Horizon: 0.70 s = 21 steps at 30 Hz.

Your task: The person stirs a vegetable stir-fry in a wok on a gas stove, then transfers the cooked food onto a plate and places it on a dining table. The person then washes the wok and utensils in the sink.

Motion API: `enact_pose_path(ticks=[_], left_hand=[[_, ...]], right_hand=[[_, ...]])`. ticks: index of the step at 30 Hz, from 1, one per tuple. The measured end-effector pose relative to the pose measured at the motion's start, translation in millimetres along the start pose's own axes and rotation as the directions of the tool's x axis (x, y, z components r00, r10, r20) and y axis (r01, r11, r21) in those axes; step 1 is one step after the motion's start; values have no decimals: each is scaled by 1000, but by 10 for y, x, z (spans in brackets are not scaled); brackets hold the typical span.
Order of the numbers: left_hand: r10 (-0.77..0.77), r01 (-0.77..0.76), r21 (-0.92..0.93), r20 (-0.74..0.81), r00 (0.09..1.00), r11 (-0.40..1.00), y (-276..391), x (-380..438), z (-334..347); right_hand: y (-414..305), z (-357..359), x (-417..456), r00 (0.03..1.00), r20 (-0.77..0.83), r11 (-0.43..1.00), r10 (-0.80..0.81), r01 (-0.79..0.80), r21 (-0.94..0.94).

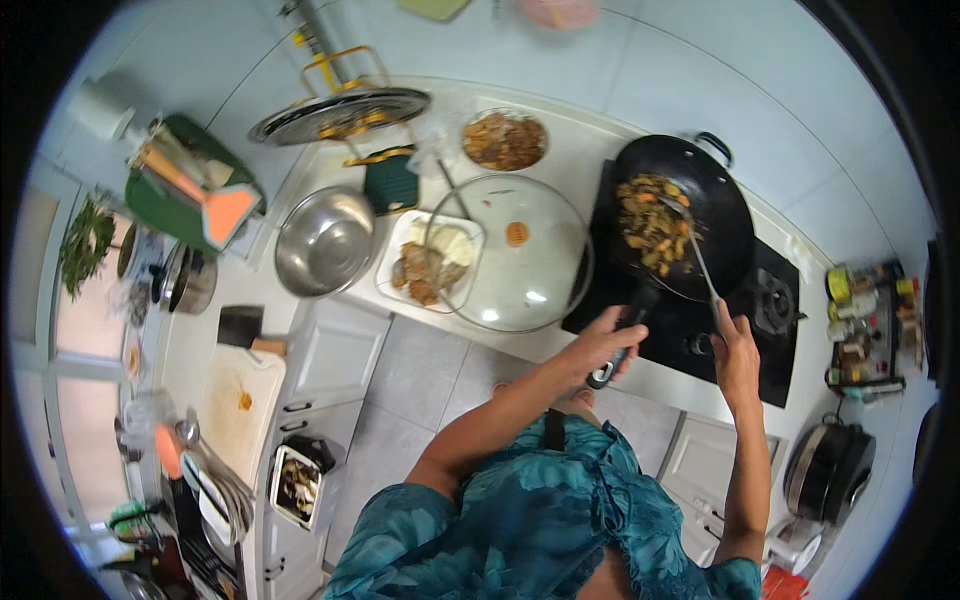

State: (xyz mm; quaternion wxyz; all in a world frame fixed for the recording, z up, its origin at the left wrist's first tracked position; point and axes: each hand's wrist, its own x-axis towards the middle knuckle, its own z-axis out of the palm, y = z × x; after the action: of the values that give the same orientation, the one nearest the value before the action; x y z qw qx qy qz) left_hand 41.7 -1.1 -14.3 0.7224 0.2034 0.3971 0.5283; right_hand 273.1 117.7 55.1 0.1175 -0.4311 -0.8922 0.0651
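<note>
My left hand [610, 339] grips the black handle [636, 307] of a dark wok [724, 225], which sits tilted over the black gas hob [675, 352]. Chopped food [646, 217], brown with some orange pieces, lies toward the left side of the wok. In my right hand [735, 360] is the long metal handle of a cooking spatula [701, 251]; its head reaches into the food and is partly hidden there. A glass lid [517, 270] with an orange-brown knob lies left of the hob and overlaps a white dish [386, 277] of food.
A plate of cooked food [506, 142] stands by the wall. Farther left are a steel bowl [326, 240], a dark green pad [391, 184] and a rack with pan lids [345, 112]. Seasoning bottles [862, 322] and a black cooker [829, 469] stand right of the hob.
</note>
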Motion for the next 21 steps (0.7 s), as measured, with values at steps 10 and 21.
enact_pose_path(ticks=[10, 21], left_hand=[[-44, 33, -197, -51, 998, 980, -340, -116, -221], [-11, -119, -211, -528, 849, 970, -1006, -1201, -613]], right_hand=[[-428, -294, -41, 958, -284, 982, -40, 89, 164], [-877, -128, -381, 846, -83, 645, -527, 461, 610]])
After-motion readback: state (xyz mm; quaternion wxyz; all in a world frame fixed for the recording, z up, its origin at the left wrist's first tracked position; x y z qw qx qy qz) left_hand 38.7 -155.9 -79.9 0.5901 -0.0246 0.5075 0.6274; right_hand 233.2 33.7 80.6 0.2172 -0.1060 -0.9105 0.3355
